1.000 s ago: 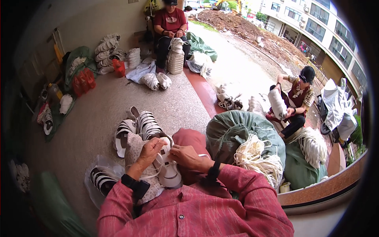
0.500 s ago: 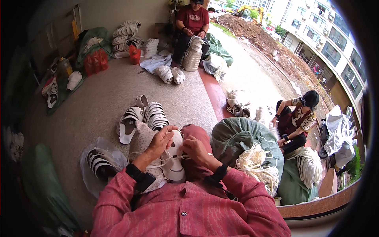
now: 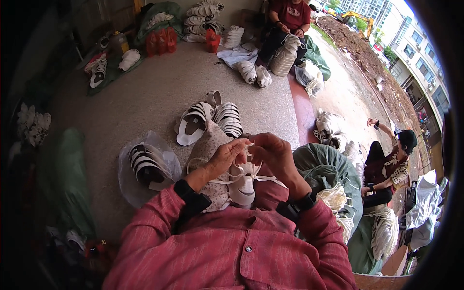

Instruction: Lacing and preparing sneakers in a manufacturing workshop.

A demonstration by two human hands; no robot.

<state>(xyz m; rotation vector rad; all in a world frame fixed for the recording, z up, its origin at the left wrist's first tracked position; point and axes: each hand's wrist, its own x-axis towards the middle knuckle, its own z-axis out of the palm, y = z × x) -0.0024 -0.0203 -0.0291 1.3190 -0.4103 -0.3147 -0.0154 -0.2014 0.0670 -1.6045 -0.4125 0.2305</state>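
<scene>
1. Here, the left hand (image 3: 226,155) is raised in front of the chest, its fingers closed in a pinch on a thin white strap (image 3: 251,147).
2. The right hand (image 3: 273,153) is held just beside it, fingers curled and closed on the same strap, so that the two hands touch at the fingertips.
3. A white sandal (image 3: 241,186) is hung below the hands, above the lap, with loose white straps trailing from it to both sides.
4. A patterned cloth (image 3: 209,150) is laid under the left wrist, over the knee.
5. A dark wristband is worn on each forearm, and red sleeves are seen on both.
6. A pair of finished striped sandals (image 3: 210,121) is laid on the concrete floor (image 3: 145,101) just beyond the hands.
7. Another striped sandal is kept in a clear plastic bag (image 3: 145,166) to the left, near the left elbow.
8. A green sack (image 3: 328,169) holding white cord bundles is placed at the right, beside the right forearm.
9. Two other people are seated farther off, one at the top and one at the right edge.
</scene>
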